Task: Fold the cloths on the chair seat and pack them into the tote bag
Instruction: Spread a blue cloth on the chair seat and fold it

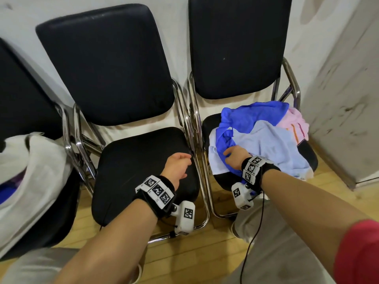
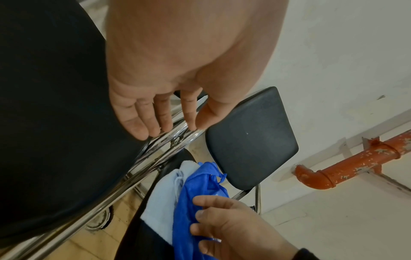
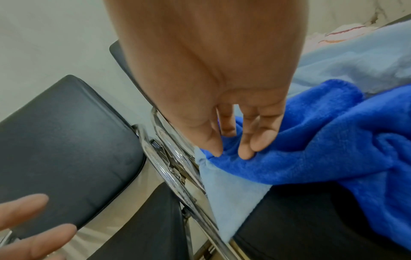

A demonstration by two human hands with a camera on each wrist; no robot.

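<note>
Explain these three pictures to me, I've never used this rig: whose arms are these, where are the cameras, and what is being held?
No machine: a person wears one camera on the head and one on each wrist. The head view looks down on three black chairs. The right hand pinches the dark blue cloth with its fingers; that cloth lies with a light blue cloth and a pink cloth on the right chair seat. The left hand hovers open over the middle chair seat, holding nothing.
</note>
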